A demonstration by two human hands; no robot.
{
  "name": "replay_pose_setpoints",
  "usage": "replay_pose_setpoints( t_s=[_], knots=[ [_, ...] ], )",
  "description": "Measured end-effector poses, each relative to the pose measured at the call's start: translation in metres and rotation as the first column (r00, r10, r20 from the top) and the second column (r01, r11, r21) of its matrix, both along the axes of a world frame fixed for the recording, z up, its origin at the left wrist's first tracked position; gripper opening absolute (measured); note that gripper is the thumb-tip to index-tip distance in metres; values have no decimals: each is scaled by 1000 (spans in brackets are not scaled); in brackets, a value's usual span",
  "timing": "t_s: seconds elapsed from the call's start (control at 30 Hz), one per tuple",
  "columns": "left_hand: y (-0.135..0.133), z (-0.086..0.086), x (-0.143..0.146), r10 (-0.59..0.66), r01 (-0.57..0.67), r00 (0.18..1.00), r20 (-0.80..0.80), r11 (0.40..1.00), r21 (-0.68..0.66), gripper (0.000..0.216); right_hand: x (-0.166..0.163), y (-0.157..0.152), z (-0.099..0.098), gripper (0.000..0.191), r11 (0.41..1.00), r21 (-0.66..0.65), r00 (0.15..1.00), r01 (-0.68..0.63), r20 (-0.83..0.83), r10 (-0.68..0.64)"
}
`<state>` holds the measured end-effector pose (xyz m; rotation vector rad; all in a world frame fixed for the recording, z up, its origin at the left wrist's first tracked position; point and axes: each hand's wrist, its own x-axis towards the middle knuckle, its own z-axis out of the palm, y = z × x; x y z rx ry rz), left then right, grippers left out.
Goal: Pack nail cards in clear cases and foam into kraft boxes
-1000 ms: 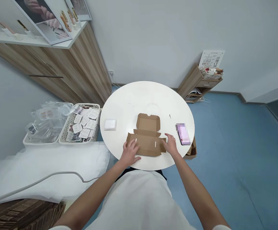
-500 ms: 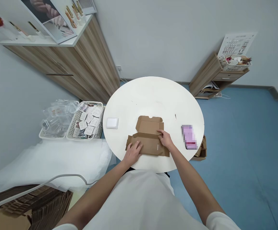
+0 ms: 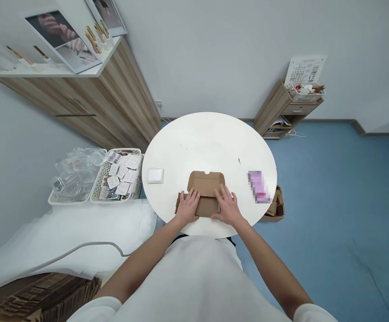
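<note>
A brown cardboard box (image 3: 207, 183), partly folded, lies on the round white table (image 3: 211, 138) near its front edge. Its lid panel points away from me, with a small notch in the far edge. My left hand (image 3: 188, 206) rests on the box's left side, fingers spread. On the right side lies my right hand (image 3: 227, 208), its fingers stretched out over the side panel. Parts of both side flaps are hidden beneath the hands. A small white square packet (image 3: 155, 175) sits to the left, apart from the box.
A pixelated pink-purple item (image 3: 258, 187) lies at the table's right. White baskets (image 3: 137, 183) holding cards and clear plastic packs stand at the left, beside white wrapping sheeting (image 3: 113, 223). An open carton (image 3: 276, 210) is on the floor at right. Stacked cardboard (image 3: 46, 295) fills the lower left.
My right hand has moved from pinching the box's fold to lying spread on its right side. The right-hand flap no longer sticks out, and my left hand has moved up slightly.
</note>
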<state>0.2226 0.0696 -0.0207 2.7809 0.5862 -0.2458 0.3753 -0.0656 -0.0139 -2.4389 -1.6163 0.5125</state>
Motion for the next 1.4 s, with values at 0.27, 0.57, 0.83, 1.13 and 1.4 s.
replay_pose_setpoints(
  t_s=[0.27,0.57,0.83,1.13,1.4],
  knots=[
    [-8,-4,-51,352,-345,917,190,936,-67,101,-23,1,-22,106,991,-107,991,-84,92,94],
    [3,-51,-85,705,-466,703,92,554,-690,76,-33,4,-29,101,992,-104,997,-69,29,72],
    [-8,-27,-67,638,-375,748,181,632,-678,48,-39,8,-35,110,998,-45,997,-54,-53,52],
    [-2,-23,-55,556,-422,797,237,792,-441,21,-47,7,-32,111,997,-46,998,-56,-42,54],
    [18,-18,-45,540,-478,839,69,791,-383,9,-47,9,-34,113,995,-59,996,-84,-15,83]
  ],
)
